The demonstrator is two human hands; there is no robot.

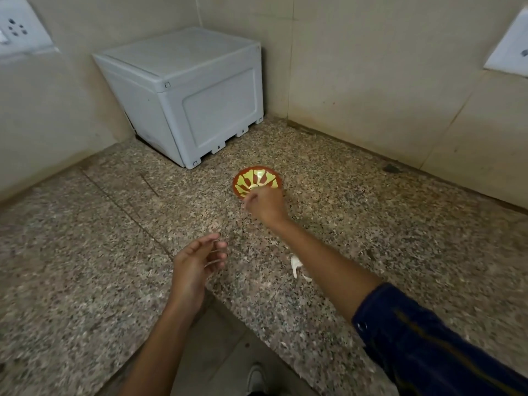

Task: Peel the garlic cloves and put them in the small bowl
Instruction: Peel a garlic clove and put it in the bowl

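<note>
Garlic itself cannot be made out; the right hand (267,205), fingers bunched, hovers over the near rim of the small red-and-yellow patterned bowl (256,181), whether pinching a clove I cannot tell. Nearer than the bowl, the left hand (197,260) hangs loosely curled, empty, beside white papery peel scraps (295,265). Cloves likely light, firm, slippery: pinch by the ends

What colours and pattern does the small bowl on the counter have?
The small bowl has a red-brown rim and a yellow-green inside with red-brown petal-like shapes. The head view shows it.

You can read no text, label or number here. The grey box (183,92) and the bowl (256,180) carry no writing.
</note>
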